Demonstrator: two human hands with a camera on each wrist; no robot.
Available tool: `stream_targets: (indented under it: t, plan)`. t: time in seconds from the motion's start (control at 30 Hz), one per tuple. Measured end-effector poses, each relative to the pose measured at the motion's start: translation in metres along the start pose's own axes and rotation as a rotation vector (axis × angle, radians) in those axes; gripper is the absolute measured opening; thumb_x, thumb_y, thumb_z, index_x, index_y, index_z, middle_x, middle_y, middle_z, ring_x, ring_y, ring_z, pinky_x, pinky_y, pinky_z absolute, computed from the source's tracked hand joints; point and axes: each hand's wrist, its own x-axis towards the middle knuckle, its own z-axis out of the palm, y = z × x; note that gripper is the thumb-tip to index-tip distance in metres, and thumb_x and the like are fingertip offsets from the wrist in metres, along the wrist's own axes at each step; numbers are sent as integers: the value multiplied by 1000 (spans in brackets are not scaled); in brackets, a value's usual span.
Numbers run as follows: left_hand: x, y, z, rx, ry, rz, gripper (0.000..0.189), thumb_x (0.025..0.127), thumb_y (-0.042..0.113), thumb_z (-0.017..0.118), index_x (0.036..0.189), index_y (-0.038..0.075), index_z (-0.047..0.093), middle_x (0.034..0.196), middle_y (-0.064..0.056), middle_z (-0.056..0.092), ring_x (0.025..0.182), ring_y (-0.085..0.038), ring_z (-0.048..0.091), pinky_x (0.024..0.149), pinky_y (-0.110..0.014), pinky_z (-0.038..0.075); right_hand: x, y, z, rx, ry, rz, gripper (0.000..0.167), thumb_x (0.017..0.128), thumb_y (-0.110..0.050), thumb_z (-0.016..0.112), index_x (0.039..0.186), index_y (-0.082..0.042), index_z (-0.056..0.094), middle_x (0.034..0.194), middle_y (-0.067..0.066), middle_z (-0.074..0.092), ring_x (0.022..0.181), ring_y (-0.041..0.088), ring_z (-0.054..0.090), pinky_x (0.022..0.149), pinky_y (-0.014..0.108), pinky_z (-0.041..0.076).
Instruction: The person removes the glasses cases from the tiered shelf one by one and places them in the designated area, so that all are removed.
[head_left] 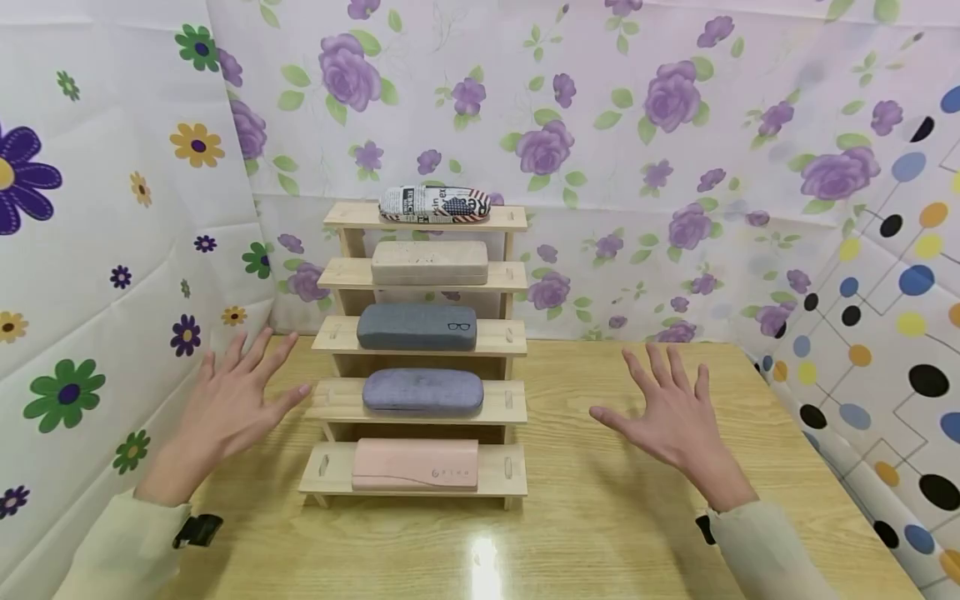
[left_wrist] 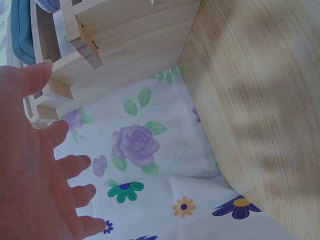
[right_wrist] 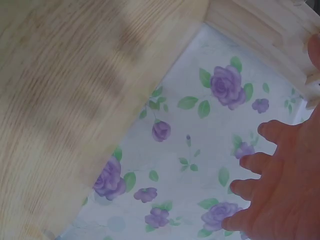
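A tiered wooden rack (head_left: 337, 475) stands on the table, one glasses case on each of its several steps. From the top come a newspaper-print case (head_left: 435, 205), a beige case (head_left: 429, 263), a dark grey-blue case (head_left: 417, 327) with a small glasses mark, a lavender case (head_left: 423, 392) and a pink case (head_left: 416, 464) at the bottom. Left of the rack, my left hand (head_left: 238, 400) is spread with nothing in it, its thumb nearest the lower steps. My right hand (head_left: 671, 417) is spread too, holding nothing, well to the right of the rack.
The wooden table (head_left: 585, 525) reaches back to a wall sheet with purple roses (head_left: 543, 150). A daisy-patterned sheet (head_left: 135, 275) borders the left side, close to my left hand. On the right hangs a sheet with coloured dots (head_left: 892, 333).
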Motion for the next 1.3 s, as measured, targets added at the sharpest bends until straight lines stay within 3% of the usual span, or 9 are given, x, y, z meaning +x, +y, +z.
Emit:
stream_targets:
  t: [0.5, 0.8, 0.97, 1.1, 1.3]
  plan:
    - [-13, 5, 10, -40, 50, 43, 90, 102, 60, 57, 171, 20, 15, 171, -27, 18, 150, -61, 15, 116, -84, 4, -15, -5, 9, 16, 26, -25, 109, 88, -85, 56, 170, -20, 24, 173, 22, 18, 158, 47, 4, 121, 76, -11]
    - [-20, 8, 15, -74, 68, 54, 93, 101, 59, 61, 171, 19, 14, 172, -25, 15, 155, -53, 11, 118, -81, 8, -21, -12, 12, 19, 35, -44, 112, 87, -86, 58, 170, -20, 22, 172, 22, 20, 158, 45, 7, 122, 74, -9]
    - [-22, 10, 15, -179, 80, 48, 96, 98, 55, 68, 171, 17, 17, 169, -29, 22, 154, -52, 17, 117, -81, 15, -25, -18, 14, 26, 37, -71, 113, 87, -86, 59, 171, -22, 20, 172, 21, 22, 158, 45, 11, 123, 74, -6]
    - [-22, 10, 15, -293, 85, -1, 101, 95, 55, 75, 171, 25, 15, 169, -24, 25, 149, -56, 28, 112, -83, 24, -28, -23, 15, 41, 29, -92, 115, 86, -86, 60, 171, -22, 18, 172, 20, 21, 159, 43, 12, 125, 71, -7]
    - [-20, 12, 18, -353, 156, 4, 104, 90, 47, 84, 170, 27, 21, 162, -28, 37, 138, -62, 41, 108, -80, 35, -32, -33, 17, 116, -4, -116, 119, 83, -79, 71, 171, -21, 17, 173, 19, 17, 159, 41, 11, 127, 65, -6]
